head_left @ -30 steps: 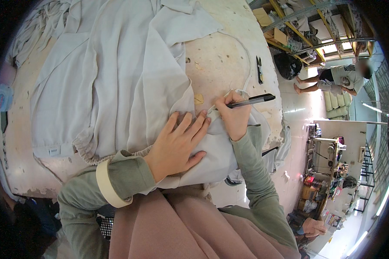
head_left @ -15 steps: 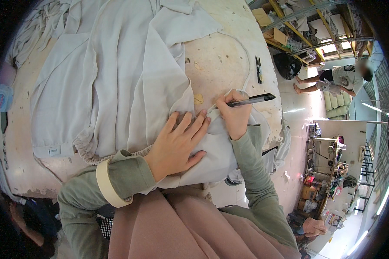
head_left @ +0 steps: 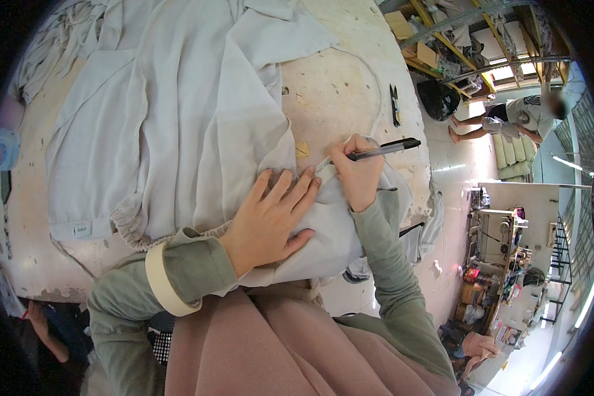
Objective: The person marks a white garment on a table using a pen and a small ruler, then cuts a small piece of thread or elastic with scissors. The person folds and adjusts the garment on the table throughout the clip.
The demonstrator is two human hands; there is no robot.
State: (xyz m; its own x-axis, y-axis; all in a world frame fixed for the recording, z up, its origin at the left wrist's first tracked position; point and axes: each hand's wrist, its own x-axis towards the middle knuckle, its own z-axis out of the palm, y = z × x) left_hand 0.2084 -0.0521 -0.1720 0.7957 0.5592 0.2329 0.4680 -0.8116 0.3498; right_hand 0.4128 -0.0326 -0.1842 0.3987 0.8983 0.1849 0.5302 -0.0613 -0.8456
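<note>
A light grey garment (head_left: 178,119) lies spread over the worn table (head_left: 330,86), its gathered elastic edge (head_left: 132,228) toward me. My left hand (head_left: 270,221) rests flat on the cloth, fingers spread, fingertips near the fabric's edge. Closed around a black pen (head_left: 386,149), my right hand (head_left: 360,175) sits just right of those fingertips, by the cloth edge. The pen's tip is hidden behind my fingers. Around my left forearm hangs a roll of cream tape (head_left: 164,280).
Small black-handled thread snips (head_left: 395,105) lie near the table's right edge. A bunched pile of cloth (head_left: 56,53) is at the far left. On the right, a person (head_left: 525,115) stands by shelving. Another person's hand (head_left: 39,323) shows at lower left.
My hands have barely moved; the pen's outer end has dipped slightly in angle. At lower left, the other person's hand has shifted upward. The person at right has turned a little.
</note>
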